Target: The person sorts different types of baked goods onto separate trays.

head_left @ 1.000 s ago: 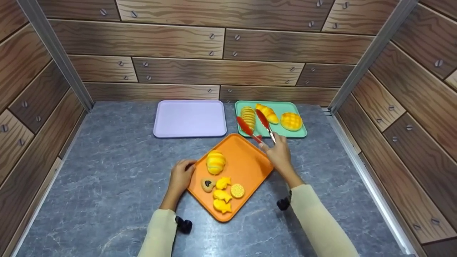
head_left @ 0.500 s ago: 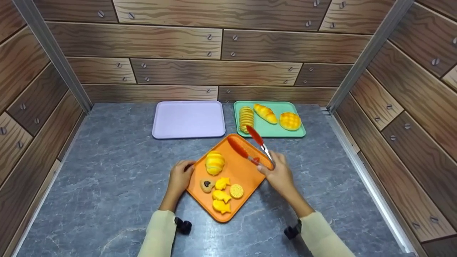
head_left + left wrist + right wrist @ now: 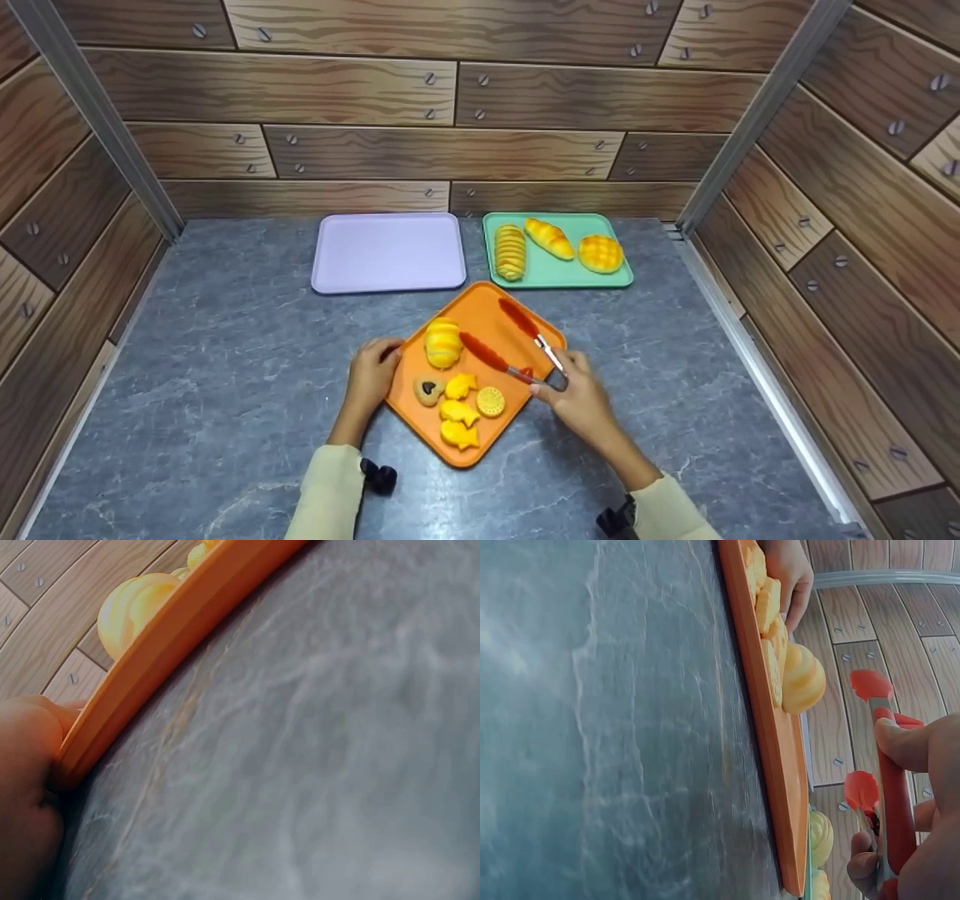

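Note:
My left hand (image 3: 370, 379) grips the left corner of an orange tray (image 3: 480, 300), which sits diagonally on the table; the left wrist view shows fingers at its rim (image 3: 127, 682). In my right hand (image 3: 589, 401) I hold red-tipped tongs (image 3: 484, 351), spread apart above the tray's right part with nothing between the tips. The left tip is just right of a striped yellow bread roll (image 3: 443, 345). Nearer on the tray lie a heart cookie (image 3: 427, 390), several yellow fish-shaped pieces (image 3: 459, 412) and a round biscuit (image 3: 490, 402). The right wrist view shows the tongs (image 3: 896, 802) from the side.
Behind the orange tray stands a lilac tray (image 3: 388, 253) with nothing on it. To its right, a green tray (image 3: 555, 276) carries a ridged loaf (image 3: 510, 253), a croissant-like bread (image 3: 550, 238) and a round bun (image 3: 600, 253). Wood-patterned walls (image 3: 337, 90) enclose the grey table (image 3: 247, 360).
My right hand has drawn the spread tongs back from over the green tray, toward the near left, to above the orange tray. My left hand stays at the tray's corner.

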{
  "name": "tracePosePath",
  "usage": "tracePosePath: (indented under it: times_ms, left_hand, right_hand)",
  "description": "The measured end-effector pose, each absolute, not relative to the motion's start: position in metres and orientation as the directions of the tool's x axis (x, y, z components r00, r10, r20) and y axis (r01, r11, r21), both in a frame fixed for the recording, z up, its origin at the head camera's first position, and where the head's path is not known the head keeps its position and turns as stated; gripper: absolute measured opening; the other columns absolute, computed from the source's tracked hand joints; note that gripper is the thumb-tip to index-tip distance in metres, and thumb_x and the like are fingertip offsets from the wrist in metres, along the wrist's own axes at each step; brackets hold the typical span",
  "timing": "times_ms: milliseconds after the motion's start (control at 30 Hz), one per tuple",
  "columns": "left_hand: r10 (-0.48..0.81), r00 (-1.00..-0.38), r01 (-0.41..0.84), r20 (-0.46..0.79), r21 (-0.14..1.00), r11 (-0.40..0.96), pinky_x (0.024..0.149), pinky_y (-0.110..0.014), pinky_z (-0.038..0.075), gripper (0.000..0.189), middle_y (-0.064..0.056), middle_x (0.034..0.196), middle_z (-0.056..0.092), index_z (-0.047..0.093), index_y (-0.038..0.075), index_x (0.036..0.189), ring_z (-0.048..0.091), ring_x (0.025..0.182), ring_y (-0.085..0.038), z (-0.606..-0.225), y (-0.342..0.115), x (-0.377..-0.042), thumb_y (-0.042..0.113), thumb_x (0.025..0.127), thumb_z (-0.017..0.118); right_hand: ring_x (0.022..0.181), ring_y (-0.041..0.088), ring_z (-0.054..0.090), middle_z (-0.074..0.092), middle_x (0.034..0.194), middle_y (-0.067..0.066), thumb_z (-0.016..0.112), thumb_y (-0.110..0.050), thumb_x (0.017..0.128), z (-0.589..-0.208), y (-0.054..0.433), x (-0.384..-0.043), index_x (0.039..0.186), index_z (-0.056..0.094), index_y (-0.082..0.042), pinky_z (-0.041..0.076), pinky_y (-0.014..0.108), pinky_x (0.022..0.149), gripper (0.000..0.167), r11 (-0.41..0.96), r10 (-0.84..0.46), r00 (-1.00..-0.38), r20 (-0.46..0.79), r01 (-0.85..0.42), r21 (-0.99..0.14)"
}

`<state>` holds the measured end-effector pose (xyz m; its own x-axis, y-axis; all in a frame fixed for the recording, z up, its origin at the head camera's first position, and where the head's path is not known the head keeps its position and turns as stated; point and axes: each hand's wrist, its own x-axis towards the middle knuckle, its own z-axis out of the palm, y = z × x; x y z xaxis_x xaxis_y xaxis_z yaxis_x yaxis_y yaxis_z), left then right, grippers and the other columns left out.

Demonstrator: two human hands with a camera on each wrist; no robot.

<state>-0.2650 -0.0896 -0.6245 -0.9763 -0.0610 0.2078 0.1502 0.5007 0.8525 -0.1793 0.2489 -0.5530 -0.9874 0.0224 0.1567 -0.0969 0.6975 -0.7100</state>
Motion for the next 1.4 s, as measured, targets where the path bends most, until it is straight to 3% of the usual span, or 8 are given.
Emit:
tracePosePath:
  times_ms: [267, 433, 567, 1033, 1400]
  left_hand:
    - [-0.076, -0.975, 0.14, 0.207, 0.846, 0.514, 0.102, -0.047, 0.048, 0.017, -0.01, 0.111, 0.073, 0.076, 0.008, 0.11, 0.063, 0.114, -0.03, -0.625, -0.092, -0.264, 0.012, 0.095, 0.067]
    - [-0.073, -0.973, 0.152, 0.218, 0.847, 0.509, 0.104, -0.048, 0.047, 0.017, -0.011, 0.112, 0.073, 0.077, 0.007, 0.109, 0.062, 0.115, -0.032, -0.625, -0.092, -0.264, 0.01, 0.095, 0.067]
    - [-0.071, -0.972, 0.157, 0.222, 0.849, 0.505, 0.103, -0.047, 0.047, 0.016, -0.011, 0.111, 0.073, 0.077, 0.007, 0.108, 0.063, 0.115, -0.032, -0.626, -0.092, -0.264, 0.01, 0.095, 0.068]
    - [-0.052, -0.97, 0.182, 0.239, 0.845, 0.503, 0.102, -0.047, 0.048, 0.017, -0.012, 0.11, 0.073, 0.076, 0.006, 0.108, 0.064, 0.113, -0.032, -0.627, -0.088, -0.266, 0.007, 0.094, 0.067]
    - [-0.058, -0.967, 0.186, 0.246, 0.847, 0.498, 0.101, -0.047, 0.048, 0.016, -0.011, 0.108, 0.074, 0.077, 0.006, 0.107, 0.064, 0.112, -0.032, -0.628, -0.09, -0.266, 0.007, 0.094, 0.068]
  right_hand:
    - [0.097, 0.027, 0.058, 0.056, 0.131, 0.006, 0.083, -0.034, 0.082, -0.556, 0.232, -0.179, 0.145, 0.055, -0.008, 0.046, 0.035, 0.077, 0.074, 0.712, -0.044, -0.993, 0.113, -0.111, -0.693]
    - [0.112, 0.026, 0.061, 0.054, 0.135, 0.007, 0.081, -0.039, 0.084, -0.558, 0.22, -0.182, 0.147, 0.05, -0.004, 0.052, 0.045, 0.091, 0.078, 0.737, -0.081, -0.992, 0.093, -0.122, -0.665]
    - [0.12, 0.029, 0.059, 0.055, 0.135, 0.009, 0.079, -0.038, 0.086, -0.56, 0.211, -0.183, 0.146, 0.049, 0.001, 0.05, 0.05, 0.099, 0.078, 0.766, -0.103, -0.991, 0.089, -0.136, -0.629]
    - [0.113, 0.03, 0.062, 0.059, 0.128, 0.011, 0.078, -0.034, 0.088, -0.563, 0.196, -0.188, 0.14, 0.055, 0.003, 0.052, 0.051, 0.09, 0.068, 0.833, -0.133, -0.983, 0.129, -0.182, -0.522]
    - [0.102, 0.024, 0.063, 0.06, 0.124, 0.009, 0.078, -0.032, 0.088, -0.565, 0.193, -0.19, 0.136, 0.059, -0.001, 0.052, 0.044, 0.081, 0.06, 0.845, -0.149, -0.973, 0.178, -0.219, -0.488]
